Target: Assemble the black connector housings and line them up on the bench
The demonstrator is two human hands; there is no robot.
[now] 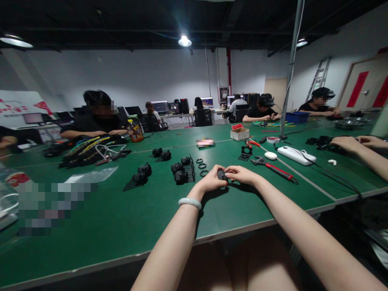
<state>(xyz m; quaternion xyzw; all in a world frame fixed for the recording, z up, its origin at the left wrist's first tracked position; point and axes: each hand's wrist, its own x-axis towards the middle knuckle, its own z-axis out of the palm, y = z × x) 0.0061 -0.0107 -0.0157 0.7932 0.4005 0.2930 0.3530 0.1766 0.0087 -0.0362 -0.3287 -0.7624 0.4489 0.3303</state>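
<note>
Between my two hands is a small round black part (222,175), partly covered by fingers, so its exact kind does not show. My left hand (210,178) is wrapped round its left side. My right hand (241,175) pinches its right edge with the fingertips. Just left of my hands lie three black rings (202,165) in a column on the green table (163,218). Beyond them sits a cluster of black camera-like parts (182,169) on a bracket. A similar black assembly (141,174) lies farther left, with another pair (161,154) behind.
To the right are an adjustable wrench (275,169) with red handles, a black square bracket (246,151), a white round case (270,155) and a white power strip (296,155). A metal pole (291,68) rises beyond. Co-workers sit around, one person's hands (348,143) at the right.
</note>
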